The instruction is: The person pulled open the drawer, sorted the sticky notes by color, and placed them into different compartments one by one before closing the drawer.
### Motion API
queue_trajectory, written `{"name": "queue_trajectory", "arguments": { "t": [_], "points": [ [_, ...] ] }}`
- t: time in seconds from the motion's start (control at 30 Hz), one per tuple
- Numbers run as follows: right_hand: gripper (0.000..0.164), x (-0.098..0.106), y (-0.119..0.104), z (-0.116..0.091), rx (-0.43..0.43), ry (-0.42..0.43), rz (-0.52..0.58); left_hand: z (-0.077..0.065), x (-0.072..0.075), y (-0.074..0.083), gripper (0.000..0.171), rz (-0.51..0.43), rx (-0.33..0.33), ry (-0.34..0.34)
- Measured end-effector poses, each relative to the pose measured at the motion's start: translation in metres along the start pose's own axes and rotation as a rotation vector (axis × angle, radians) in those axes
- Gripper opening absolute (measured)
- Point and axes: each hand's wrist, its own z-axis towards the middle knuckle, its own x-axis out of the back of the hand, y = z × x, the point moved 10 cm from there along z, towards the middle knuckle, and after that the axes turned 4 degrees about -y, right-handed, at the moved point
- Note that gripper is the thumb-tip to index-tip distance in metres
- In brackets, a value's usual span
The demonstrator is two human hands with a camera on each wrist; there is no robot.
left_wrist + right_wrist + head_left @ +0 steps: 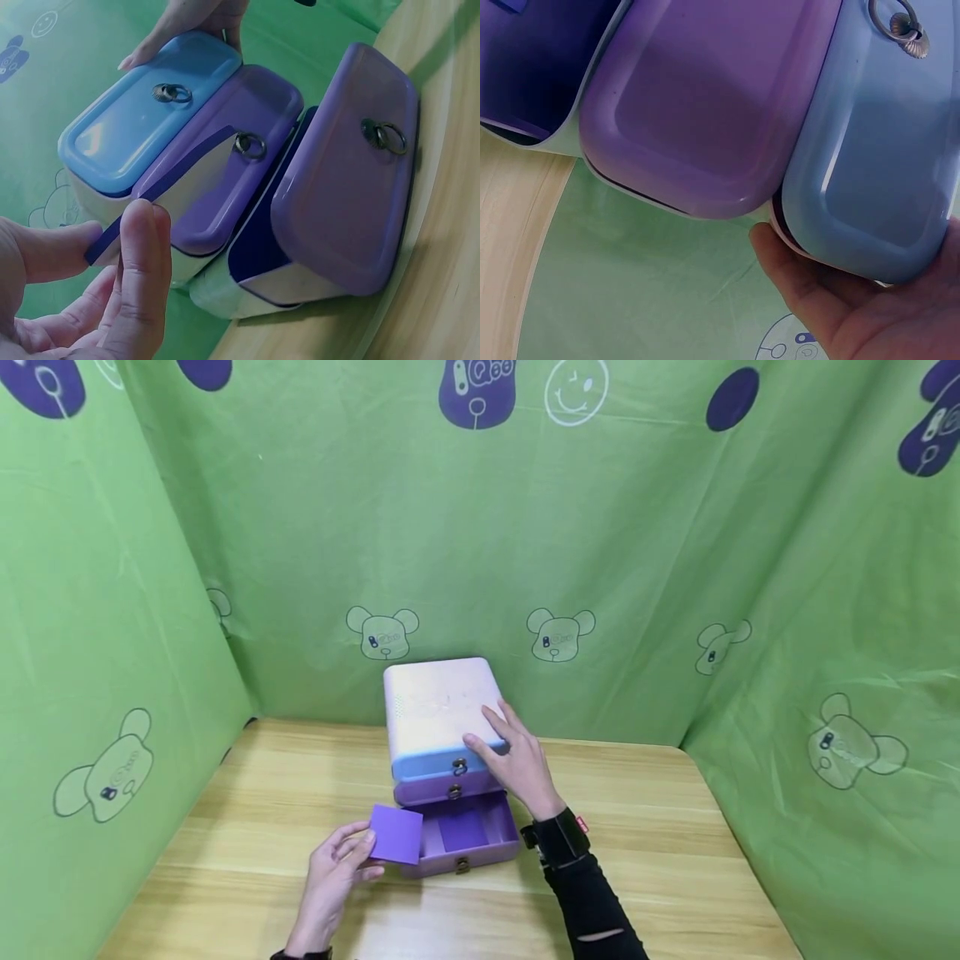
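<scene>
My left hand [333, 870] pinches a thin purple square card [396, 833] between thumb and fingers, at the left edge of a pulled-out drawer [491, 858]. In the left wrist view the card [184, 165] appears almost edge-on, with a pale reflective face. The drawer is the lowest of a small pale drawer cabinet [442, 706]. A darker purple square [462, 830] lies in it. My right hand [521, 764] rests spread on the cabinet's top and right side. Beside the blue top drawer [877, 172], that hand [870, 315] touches the side wall.
Above the pulled-out drawer, the purple middle drawer [225, 157] and the blue one are closed, each with a metal ring pull. The cabinet stands on a wooden table [637, 860], close to a green printed cloth [465, 543] that hangs behind and at both sides.
</scene>
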Motion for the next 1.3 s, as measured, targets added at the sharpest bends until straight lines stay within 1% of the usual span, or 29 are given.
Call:
{"name": "queue_trajectory", "arguments": {
  "t": [0.27,0.53,0.8,1.03,1.3],
  "points": [
    [0.071,0.0,-0.002,-0.003,-0.015,-0.008,0.011,0.006,-0.014,-0.005,0.046,-0.007,0.006,-0.02],
    [0.071,-0.001,-0.002,-0.005,-0.018,-0.006,0.008,0.01,-0.031,-0.004,0.047,-0.005,-0.01,-0.081],
    [0.07,-0.001,-0.002,-0.003,-0.021,-0.014,0.01,0.015,-0.039,-0.003,0.047,0.016,0.008,-0.084],
    [0.07,0.001,-0.003,-0.003,-0.021,-0.014,0.011,0.017,-0.047,-0.004,0.046,0.021,0.009,-0.095],
    [0.07,0.002,-0.002,-0.004,-0.03,-0.014,0.019,0.02,-0.053,-0.004,0.045,0.022,0.008,-0.094]
  ]
}}
